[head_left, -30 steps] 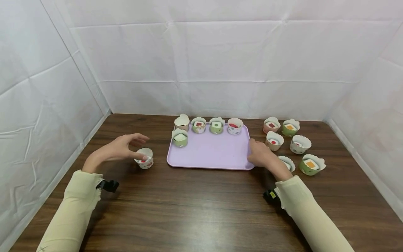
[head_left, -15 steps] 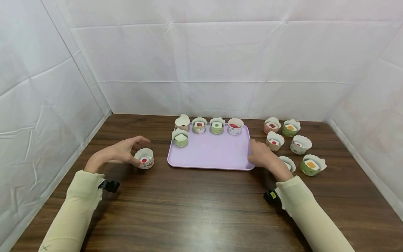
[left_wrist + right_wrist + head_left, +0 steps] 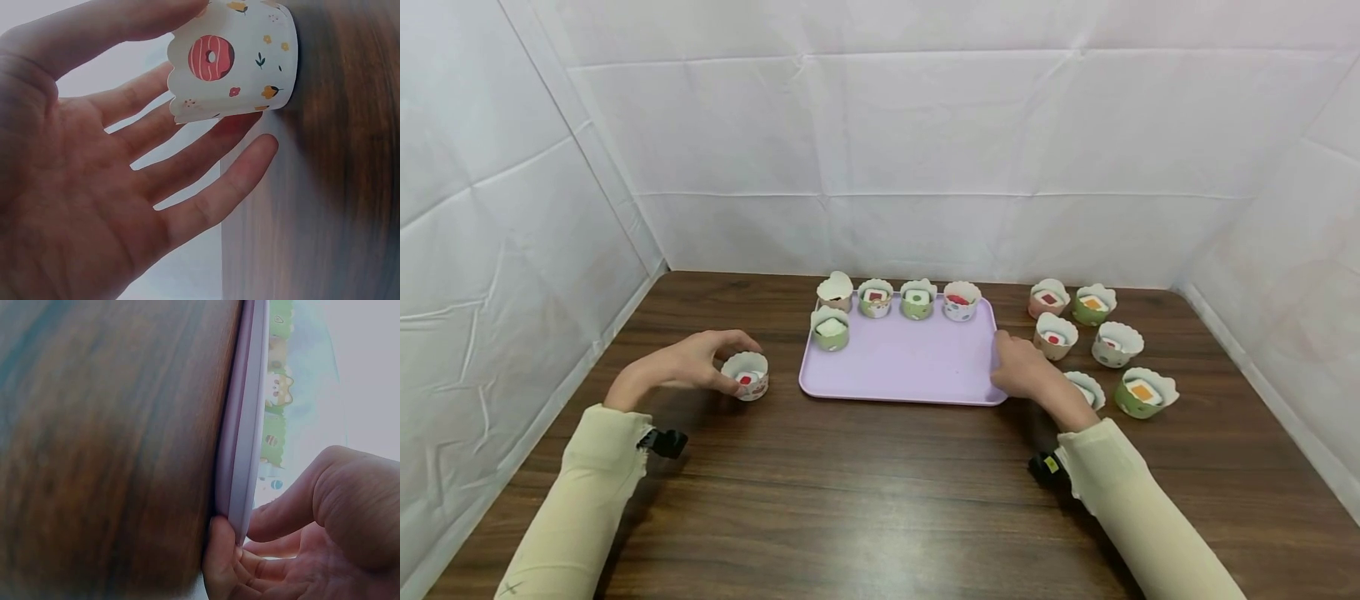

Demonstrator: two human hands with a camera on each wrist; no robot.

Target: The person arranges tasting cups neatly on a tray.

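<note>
My left hand (image 3: 696, 360) holds a white paper baking cup (image 3: 756, 387) between thumb and fingers, left of the lilac tray (image 3: 910, 367). Inside that cup lies a white piece with a red middle. In the left wrist view the cup (image 3: 247, 75) shows a pink donut and small flowers, with its base at the wooden table. My right hand (image 3: 1026, 367) pinches the tray's right edge; in the right wrist view its thumb is above the tray rim (image 3: 247, 437) and fingertips are below.
Several filled baking cups line the tray's back edge, among them a green cup (image 3: 917, 302), with another green cup (image 3: 830, 331) at its left. Several more, including a green one (image 3: 1138, 396), stand right of the tray. White cloth walls (image 3: 917, 167) surround the table (image 3: 865, 500).
My left thumb and fingers have closed in on the baking cup, which has shifted very slightly right. My right hand keeps its place at the tray edge.
</note>
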